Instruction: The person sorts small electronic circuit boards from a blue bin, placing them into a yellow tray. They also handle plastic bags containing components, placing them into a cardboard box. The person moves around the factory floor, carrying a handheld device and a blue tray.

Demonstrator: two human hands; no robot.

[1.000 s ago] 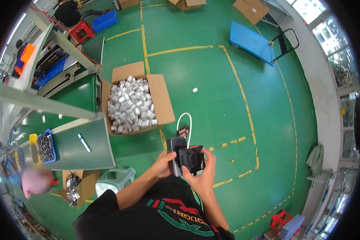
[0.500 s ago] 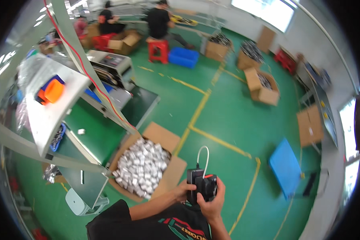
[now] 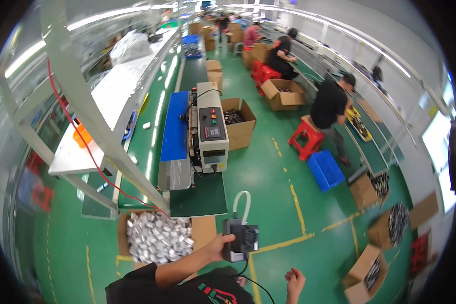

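My left hand (image 3: 219, 247) grips a black box-shaped device (image 3: 234, 242) in front of my body, thumb on its face. A ribbed black block (image 3: 251, 236) sits on the device's right side. A short white cable (image 3: 245, 197) loops up from its top, and a thin black cord (image 3: 257, 285) runs down from it. What the device is for does not show. Away to the right, my right hand (image 3: 294, 279) is raised with loosely bent fingers apart, nothing visible in it. Close by my left arm stands a carton (image 3: 202, 225) full of small silvery-white pieces (image 3: 159, 238).
A conveyor (image 3: 149, 147) and a beige machine with a control panel (image 3: 213, 137) stand ahead. A white frame post (image 3: 93, 111) rises on the left. Towards the right are a red stool (image 3: 306, 137), a blue bin (image 3: 326, 169), filled cartons (image 3: 366, 273) and seated people (image 3: 329, 104).
My right hand has let go of the device and moved off to its right; my left hand alone holds it. The view has swung left and up, bringing the conveyor line into sight.
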